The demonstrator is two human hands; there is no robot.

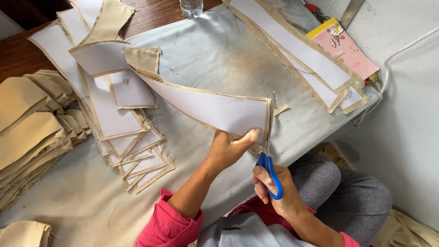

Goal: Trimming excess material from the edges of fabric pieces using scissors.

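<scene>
1. My right hand has its fingers closed through the blue handles of the scissors, blades pointing to 12 o'clock and biting the short end of the strip.
2. My left hand pinches the near end of the long white-faced strip edged in tan, thumb on top just beside the blades; the strip runs off toward 10 o'clock, lifted off the bench.
3. A small tan offcut lies at 1 o'clock of the blade tips.
4. At 9 o'clock sits a fanned stack of trimmed pieces, and beyond it folded tan fabric. At 1 o'clock lie more long strips and a pink card; a clear glass stands at 12.
5. Risks, as I judge them: my thumb sits so near the blades that a hurried snip could nick it. The raised strip could sag or twist, pulling the cut into the white facing. The strip's dragging tail could disturb the stack.
</scene>
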